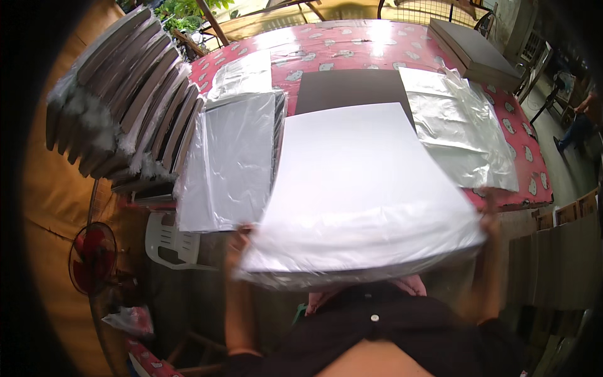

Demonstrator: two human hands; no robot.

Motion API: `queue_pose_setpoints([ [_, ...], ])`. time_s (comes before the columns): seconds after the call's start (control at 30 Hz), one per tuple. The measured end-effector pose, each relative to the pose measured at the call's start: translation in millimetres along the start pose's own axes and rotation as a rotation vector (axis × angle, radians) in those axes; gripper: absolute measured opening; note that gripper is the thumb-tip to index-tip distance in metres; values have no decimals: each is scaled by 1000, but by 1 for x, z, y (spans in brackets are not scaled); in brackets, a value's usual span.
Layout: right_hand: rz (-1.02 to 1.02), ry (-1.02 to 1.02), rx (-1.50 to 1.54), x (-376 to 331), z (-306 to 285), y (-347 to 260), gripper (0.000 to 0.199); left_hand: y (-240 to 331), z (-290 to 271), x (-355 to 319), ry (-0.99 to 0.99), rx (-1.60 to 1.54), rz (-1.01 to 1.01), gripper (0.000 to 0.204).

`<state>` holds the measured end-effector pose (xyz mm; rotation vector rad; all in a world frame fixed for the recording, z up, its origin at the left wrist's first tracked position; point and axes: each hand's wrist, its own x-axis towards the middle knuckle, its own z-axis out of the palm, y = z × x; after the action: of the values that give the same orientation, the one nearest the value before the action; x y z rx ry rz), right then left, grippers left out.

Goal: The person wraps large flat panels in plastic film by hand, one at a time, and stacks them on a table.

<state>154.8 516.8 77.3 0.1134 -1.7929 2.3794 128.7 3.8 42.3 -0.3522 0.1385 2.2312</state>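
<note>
Between my two hands is a large white sheet-like panel [358, 169], its near end inside a clear plastic bag. Its near edge hangs over the table's front edge, close to my body. My left hand [240, 242] grips the near left corner. At the near right corner my right hand [490, 210] is closed on the edge, somewhat blurred. Fingers beneath the panel are hidden. A dark brown board [352, 88] lies flat under the panel's far end. Left of it lie plastic-wrapped grey panels [232, 157]; on the right are flat clear plastic bags [455, 125].
A tall leaning stack of plastic-wrapped brown boards [125, 88] stands at the left. Brown boards [474, 47] lie at the table's far right corner. The table has a pink patterned cover [339, 47]. A white plastic chair [166, 242] and red fan [93, 257] are lower left. Another person [584, 116] is far right.
</note>
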Motion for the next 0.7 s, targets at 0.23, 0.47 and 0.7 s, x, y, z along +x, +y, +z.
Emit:
queue_pose_setpoints([
  [0.23,-284,-463,397,198,21,-146,32,52,254,54,-180,824,1160,36],
  [0.47,-239,106,-498,276,22,-65,15,126,223,165,545,1346,1394,44],
  [0.7,-620,21,-406,326,-9,-58,55,150,224,169,190,1229,1514,72],
])
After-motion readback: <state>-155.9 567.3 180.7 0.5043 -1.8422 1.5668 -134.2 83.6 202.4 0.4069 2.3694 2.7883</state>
